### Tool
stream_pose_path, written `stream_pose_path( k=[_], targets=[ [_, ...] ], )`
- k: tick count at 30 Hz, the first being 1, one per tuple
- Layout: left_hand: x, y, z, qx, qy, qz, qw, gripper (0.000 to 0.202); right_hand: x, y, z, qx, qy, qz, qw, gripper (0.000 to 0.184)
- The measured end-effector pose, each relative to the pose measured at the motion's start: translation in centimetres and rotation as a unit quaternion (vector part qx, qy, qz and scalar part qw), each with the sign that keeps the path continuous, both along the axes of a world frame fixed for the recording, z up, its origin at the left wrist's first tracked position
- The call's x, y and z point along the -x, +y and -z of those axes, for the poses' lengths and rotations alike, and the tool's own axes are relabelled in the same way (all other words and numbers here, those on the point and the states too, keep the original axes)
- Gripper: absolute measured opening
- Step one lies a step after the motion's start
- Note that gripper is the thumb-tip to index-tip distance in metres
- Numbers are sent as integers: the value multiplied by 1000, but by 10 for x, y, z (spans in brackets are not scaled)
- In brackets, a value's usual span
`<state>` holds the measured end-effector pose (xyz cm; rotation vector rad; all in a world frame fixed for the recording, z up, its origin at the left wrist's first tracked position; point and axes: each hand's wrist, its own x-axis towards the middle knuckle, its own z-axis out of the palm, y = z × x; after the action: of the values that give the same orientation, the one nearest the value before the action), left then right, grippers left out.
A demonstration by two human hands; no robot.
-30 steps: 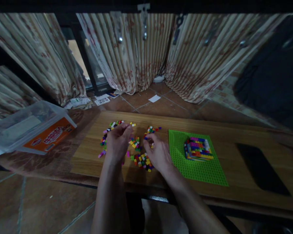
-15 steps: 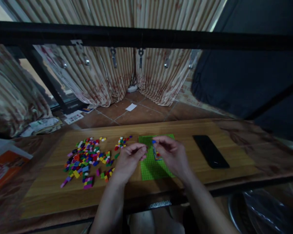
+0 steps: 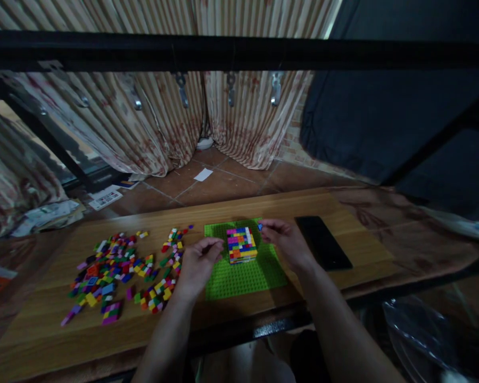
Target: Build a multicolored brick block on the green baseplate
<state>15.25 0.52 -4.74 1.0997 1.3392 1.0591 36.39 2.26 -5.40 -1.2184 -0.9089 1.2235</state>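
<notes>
On the green baseplate stands a squat block built of many-coloured toy bricks, layered and roughly square. My right hand pinches a small blue brick just right of the block, above the plate and apart from the block. To the left of the block is my left hand, its thumb and forefinger pressed together; whether anything sits between them is hidden. Close to the left hand lies a group of loose bricks.
A large spread of loose bricks covers the left of the wooden board. A black phone-like slab lies right of the plate. Behind the board, a black bar with metal hooks crosses in front of striped curtains.
The view has shifted right, so things sit further left. My hands have moved apart, and the brick block between them is now uncovered. The blue brick stays in my right hand.
</notes>
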Motion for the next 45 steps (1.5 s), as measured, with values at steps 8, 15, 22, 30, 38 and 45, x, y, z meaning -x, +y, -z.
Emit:
stream_pose_path(
  k=[8, 15, 22, 30, 38, 45],
  targets=[
    [-4, -2, 10, -17, 58, 40, 997, 22, 9, 8, 15, -40, -104, 17, 994, 22],
    [-3, -3, 14, -40, 86, 59, 994, 23, 16, 6, 12, -66, -203, 8, 977, 17],
    [-3, -4, 17, -54, 106, 63, 991, 23, 12, 9, 17, -70, -163, -21, 984, 22],
    [-2, -4, 21, -71, 116, 67, 988, 23, 13, 10, 13, -18, -91, -30, 995, 26],
    [-2, -4, 23, -69, 115, 62, 989, 22, 17, 10, 10, -9, -52, -30, 998, 29],
    [-3, -5, 19, -64, 120, 62, 989, 20, 19, 10, 10, 4, -34, -23, 999, 36]
  ],
)
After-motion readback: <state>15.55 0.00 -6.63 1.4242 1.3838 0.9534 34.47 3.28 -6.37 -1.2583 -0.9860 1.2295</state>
